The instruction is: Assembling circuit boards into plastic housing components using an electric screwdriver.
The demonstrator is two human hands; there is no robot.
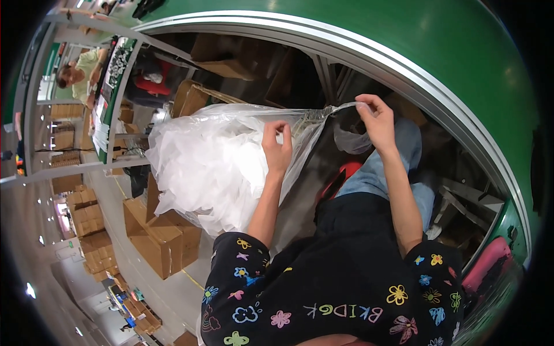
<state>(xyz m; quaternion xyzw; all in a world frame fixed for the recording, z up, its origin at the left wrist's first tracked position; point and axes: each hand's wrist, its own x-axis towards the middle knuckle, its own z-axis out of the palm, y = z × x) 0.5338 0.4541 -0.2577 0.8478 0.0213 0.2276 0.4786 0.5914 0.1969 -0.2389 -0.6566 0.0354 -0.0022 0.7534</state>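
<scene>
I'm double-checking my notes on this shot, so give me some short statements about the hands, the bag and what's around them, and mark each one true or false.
1. The right hand pinches the gathered end of a clear plastic bag. True.
2. The bag is empty. False: it bulges with white contents.
3. From this view, the left hand shows in front of the bag. True.
4. The sleeves are plain white. False: they are black with colourful motifs.
5. A brown cardboard box shows at the bag's lower left in the picture. True.
6. The tabletop is red. False: it is green.
</scene>
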